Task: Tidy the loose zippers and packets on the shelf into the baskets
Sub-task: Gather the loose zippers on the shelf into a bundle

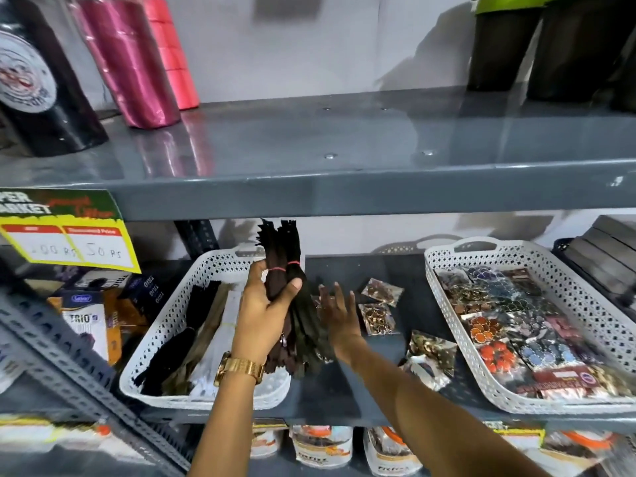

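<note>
We see a grey metal shelf with a smooth, glossy face, and on it two white plastic baskets with perforated lattice walls. The left basket is a shallow rounded rectangle holding flat black, tan and white zipper lengths laid along it. The right basket, well apart from the left basket, has a cut-out handle and is packed with shiny clear packets of coloured round pieces. On the bare shelf between the baskets lie several loose packets, crinkled and glossy, with gold-toned contents; two sit just right of the left basket's far corner, and others lie nearer the front. Left of the left basket stand small printed boxes, and a yellow price card hangs from the upper shelf edge above them. Over the left basket's right rim, our left hand is clenched round a bundle of zippers, dark brown and black fabric tapes bound with red elastic bands, standing nearly upright with loose tails hanging below the fist. A gold metal watch sits on that wrist. Our right hand is spread flat, fingers apart, just right of the bundle's hanging tails; we cannot tell whether it touches them or the shelf.
</note>
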`<state>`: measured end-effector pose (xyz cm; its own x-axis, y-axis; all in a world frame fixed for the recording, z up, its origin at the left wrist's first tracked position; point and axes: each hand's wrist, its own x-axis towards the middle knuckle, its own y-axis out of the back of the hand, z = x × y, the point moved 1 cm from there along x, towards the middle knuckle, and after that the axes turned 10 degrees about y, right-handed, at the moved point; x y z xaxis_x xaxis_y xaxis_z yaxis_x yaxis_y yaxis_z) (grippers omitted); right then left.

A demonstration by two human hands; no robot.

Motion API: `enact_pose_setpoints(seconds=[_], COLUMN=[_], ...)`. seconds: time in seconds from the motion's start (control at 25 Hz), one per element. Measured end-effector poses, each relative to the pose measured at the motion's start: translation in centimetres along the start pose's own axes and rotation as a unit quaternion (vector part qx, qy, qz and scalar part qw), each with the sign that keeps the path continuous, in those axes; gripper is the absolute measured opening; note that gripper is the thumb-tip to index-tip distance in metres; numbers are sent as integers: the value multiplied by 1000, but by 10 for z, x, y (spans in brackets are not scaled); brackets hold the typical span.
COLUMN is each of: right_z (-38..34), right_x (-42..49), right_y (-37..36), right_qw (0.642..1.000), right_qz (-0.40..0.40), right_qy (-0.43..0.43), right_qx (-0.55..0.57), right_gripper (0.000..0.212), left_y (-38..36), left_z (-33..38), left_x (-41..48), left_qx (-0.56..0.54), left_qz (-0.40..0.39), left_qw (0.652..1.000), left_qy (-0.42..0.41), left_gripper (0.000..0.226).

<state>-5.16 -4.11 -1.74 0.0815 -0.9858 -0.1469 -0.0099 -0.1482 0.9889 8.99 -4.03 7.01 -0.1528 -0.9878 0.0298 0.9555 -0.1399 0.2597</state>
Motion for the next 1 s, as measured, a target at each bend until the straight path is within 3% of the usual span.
enact_pose_setpoints(seconds=[0.08,0.24,0.44,0.72,0.88,1.0], right_z=[3,49,91,99,67,44], right_x=[11,19,-10,-64,-111,-139], right_y=[-7,-9,-11,-26,-18,-48], right_qw=[999,996,977,977,984,980], right_qz=[-6,15,23,2,96,157], right_qy=[5,-78,-181,-157,-133,-113], right_qx=[-53,-34,115,146,69,51], right_gripper=[63,83,95,96,105,92], left_y=[-1,-7,-33,-62,-67,-68], left_z=[-4,-11,-12,-15,-18,-23], left_x=[-2,2,1,-3,-1,-2], left_qx=[34,52,30,47,87,102], left_qz=[-9,-29,-83,-122,-116,-120], left_qw=[999,997,994,990,987,983], left_qy=[13,47,65,58,69,92], left_gripper=[46,65,46,32,57,63])
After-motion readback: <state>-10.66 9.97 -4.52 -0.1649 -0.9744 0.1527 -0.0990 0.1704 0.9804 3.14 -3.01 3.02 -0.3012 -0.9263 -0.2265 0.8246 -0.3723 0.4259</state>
